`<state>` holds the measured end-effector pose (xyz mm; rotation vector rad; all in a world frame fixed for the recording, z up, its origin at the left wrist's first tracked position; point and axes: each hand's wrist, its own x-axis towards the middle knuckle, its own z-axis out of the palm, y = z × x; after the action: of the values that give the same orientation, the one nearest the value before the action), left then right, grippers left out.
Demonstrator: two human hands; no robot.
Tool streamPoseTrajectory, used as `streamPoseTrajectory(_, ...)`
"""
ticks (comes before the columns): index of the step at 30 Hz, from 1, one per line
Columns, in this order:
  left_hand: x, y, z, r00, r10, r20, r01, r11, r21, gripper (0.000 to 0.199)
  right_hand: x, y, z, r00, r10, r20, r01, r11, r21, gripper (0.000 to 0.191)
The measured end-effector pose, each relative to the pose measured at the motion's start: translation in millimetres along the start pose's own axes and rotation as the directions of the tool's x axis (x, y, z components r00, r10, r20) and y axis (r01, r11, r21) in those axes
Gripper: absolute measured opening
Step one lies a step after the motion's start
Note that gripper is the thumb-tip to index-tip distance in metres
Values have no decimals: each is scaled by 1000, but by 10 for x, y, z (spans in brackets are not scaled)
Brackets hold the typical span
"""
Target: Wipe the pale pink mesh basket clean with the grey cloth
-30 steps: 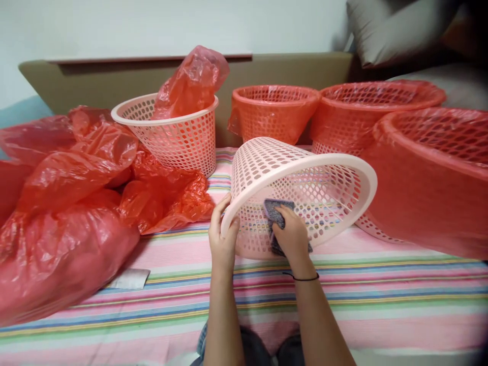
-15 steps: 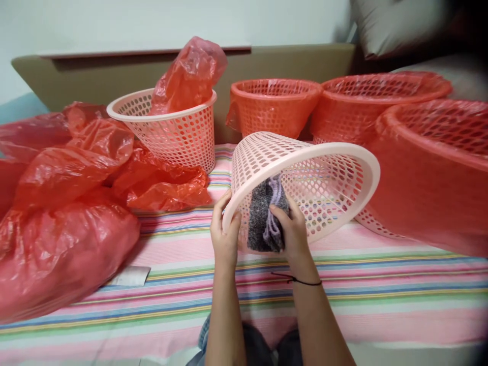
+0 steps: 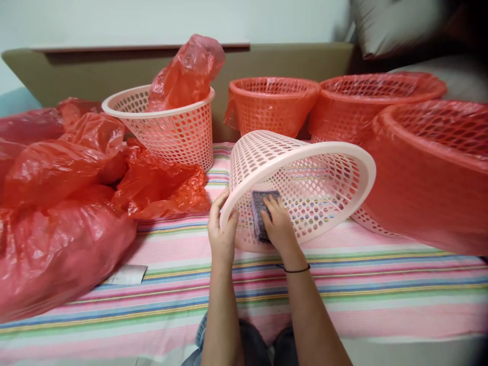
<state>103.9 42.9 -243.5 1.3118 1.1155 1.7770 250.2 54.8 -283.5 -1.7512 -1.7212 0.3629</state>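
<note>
A pale pink perforated plastic basket lies tilted on its side, its mouth facing me and to the right. My left hand grips the near left part of its rim, thumb on the inside and fingers outside. Inside the mouth, my right hand holds a folded dark grey cloth with lilac edging flat against the lower inner wall. The fingers are spread over the cloth and cover part of it.
Red plastic bags lie heaped at the left, beside a white paper slip. Another pink basket with a red bag in it stands behind. Baskets covered in red plastic line the right. Striped fabric lies underneath.
The cloth has gone from bunched up in my right hand to flatter against the basket's inner wall, with the hand now laid over it. My left hand keeps its grip on the rim.
</note>
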Motion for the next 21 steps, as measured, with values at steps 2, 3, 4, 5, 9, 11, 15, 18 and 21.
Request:
streamPoseTrajectory(2,4,12,-4,1000,-9,-2,9,1000,15,43,-36,-49,45,996,32,84,-19,988,-153,52)
streamPoseTrajectory(3,4,17,-6,1000,-13,-7,14,1000,21,43,-55,-74,61,993,46,113,-21,977,-213,53)
streamPoseTrajectory(4,3,20,-8,1000,-17,-9,17,999,27,42,-71,-96,72,990,57,130,-23,967,-254,53)
streamPoseTrajectory(5,0,21,-10,1000,-18,-12,18,999,31,42,-83,-115,81,988,70,140,-28,959,-281,54)
streamPoseTrajectory(9,-13,9,-12,1000,-18,-12,18,1000,24,40,-87,-158,113,982,117,152,-62,944,-323,58)
streamPoseTrajectory(11,-10,-6,-8,1000,-21,-18,21,1000,16,41,-76,-161,140,980,133,146,-79,942,-326,63)
streamPoseTrajectory(15,-6,-43,1,999,-2,-44,4,999,44,41,-73,-146,195,983,135,128,-85,939,-332,64)
streamPoseTrajectory(18,-79,-80,-15,993,31,-111,-18,993,116,40,-100,-143,210,985,116,131,-67,942,-329,63)
streamPoseTrajectory(21,-258,-159,-58,972,-91,-215,130,976,172,48,-131,-163,191,986,97,134,-48,943,-329,62)
